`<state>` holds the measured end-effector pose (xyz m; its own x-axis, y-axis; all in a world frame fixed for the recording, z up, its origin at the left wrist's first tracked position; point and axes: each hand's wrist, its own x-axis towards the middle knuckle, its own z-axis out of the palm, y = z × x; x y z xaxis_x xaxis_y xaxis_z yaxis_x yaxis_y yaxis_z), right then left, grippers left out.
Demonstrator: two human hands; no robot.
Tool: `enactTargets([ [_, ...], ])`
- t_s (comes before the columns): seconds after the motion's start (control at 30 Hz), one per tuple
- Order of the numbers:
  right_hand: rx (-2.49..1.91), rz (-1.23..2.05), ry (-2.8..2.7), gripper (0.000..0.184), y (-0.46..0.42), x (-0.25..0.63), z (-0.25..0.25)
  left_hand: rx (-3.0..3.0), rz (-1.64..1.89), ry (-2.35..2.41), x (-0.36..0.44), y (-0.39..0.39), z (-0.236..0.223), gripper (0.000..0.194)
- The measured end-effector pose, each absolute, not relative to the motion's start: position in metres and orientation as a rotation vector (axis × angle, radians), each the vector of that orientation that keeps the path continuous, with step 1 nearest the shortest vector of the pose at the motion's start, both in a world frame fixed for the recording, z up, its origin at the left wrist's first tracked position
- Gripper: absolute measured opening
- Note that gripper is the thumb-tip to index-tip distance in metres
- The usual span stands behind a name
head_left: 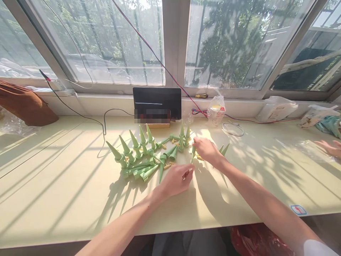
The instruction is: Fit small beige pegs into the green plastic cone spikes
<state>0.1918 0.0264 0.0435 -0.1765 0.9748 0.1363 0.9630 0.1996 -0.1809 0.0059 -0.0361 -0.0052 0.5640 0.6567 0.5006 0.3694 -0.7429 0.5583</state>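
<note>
- Green cones (135, 144) stand tip-up in a slanting row on the bench (66, 185), more lying just in front of them.
- On my feed, the right hand (206, 149) has its fingers pinching one green piece (193, 155), its tip pointing down.
- Near that tip I see the left hand (178, 179), fingers curled in; I cannot tell whether they hold anything.
- Small yellow pegs (167, 166) lie among the cones.
- Far right, another person's hand (329, 148) shows.

white sleeve (316, 248) on right arm, only its end in view, past the near edge of the surface (66, 217). left grip (178, 180) and right grip (207, 149) bare, forearms too, over the surface. small spot (148, 206) on left forearm (130, 221). grey clothing (186, 244) at lap, below the surface edge.
</note>
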Motion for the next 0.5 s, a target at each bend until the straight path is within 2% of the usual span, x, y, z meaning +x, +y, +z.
enactTargets([
  [0.27,-1.953,0.097,-2.07,0.021,0.038,0.187,0.046,2.432,0.98,0.894,0.006,-0.035,-0.005,0.021],
  [0.5,-1.858,0.109,-1.997,0.026,0.044,0.191,0.033,2.434,0.982,0.9,0.006,-0.036,-0.003,0.021],
])
